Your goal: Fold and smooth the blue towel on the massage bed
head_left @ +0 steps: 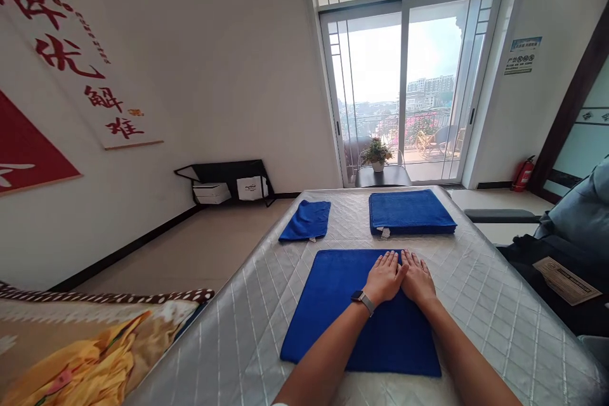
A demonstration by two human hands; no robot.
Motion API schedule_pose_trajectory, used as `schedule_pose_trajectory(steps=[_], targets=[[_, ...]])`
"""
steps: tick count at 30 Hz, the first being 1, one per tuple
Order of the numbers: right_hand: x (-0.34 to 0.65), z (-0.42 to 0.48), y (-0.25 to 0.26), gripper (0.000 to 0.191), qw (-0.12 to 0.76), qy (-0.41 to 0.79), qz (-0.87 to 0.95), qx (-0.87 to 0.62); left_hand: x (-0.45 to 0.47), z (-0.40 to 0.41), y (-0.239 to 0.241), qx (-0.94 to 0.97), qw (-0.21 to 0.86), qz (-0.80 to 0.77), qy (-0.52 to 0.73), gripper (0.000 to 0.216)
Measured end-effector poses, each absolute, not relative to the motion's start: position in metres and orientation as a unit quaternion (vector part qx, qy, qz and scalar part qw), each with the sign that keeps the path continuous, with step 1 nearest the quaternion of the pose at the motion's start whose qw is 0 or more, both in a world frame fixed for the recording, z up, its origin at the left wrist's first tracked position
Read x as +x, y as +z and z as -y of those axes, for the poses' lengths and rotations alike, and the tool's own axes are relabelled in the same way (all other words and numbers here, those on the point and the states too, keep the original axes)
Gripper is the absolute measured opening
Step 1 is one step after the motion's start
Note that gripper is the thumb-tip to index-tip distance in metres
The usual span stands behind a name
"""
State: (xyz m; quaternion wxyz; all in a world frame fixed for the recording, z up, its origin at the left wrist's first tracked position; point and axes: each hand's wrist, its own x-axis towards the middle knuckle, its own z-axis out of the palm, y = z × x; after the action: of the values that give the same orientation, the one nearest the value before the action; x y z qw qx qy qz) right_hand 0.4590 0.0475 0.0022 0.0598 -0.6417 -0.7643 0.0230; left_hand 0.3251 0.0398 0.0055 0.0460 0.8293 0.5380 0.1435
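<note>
A blue towel (333, 304) lies spread flat on the quilted silver cover (238, 330) in front of me. My left hand (384, 279), with a watch on its wrist, rests palm down near the towel's far edge, fingers stretched out. Beside it, thumbs close together, my right hand (417, 276) presses flat at the towel's far right corner. Neither hand grips anything. Beyond them sits a neat stack of folded blue towels (412, 210) with a white tag. A smaller, rumpled blue towel (307, 220) lies to its left.
Yellow cloth (95, 361) lies on a bed at lower left. Dark bags or clothing with a brown label (566, 280) sit at right. A chair with a potted plant (377, 153) stands beyond the far edge, before glass doors. A black rack (228, 172) leans by the wall.
</note>
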Motion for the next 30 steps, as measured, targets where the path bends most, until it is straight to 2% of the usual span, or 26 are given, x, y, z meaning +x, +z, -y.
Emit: schedule_pose_trajectory(steps=[19, 30], targets=[[0.455, -0.047, 0.007, 0.065, 0.075, 0.046, 0.752, -0.654, 0.121, -0.032, -0.009, 0.724, -0.024, -0.681, 0.107, 0.079], [0.455, -0.050, 0.002, 0.065, 0.056, 0.015, 0.754, -0.654, 0.109, -0.031, -0.019, 0.720, -0.042, -0.678, 0.143, 0.079]])
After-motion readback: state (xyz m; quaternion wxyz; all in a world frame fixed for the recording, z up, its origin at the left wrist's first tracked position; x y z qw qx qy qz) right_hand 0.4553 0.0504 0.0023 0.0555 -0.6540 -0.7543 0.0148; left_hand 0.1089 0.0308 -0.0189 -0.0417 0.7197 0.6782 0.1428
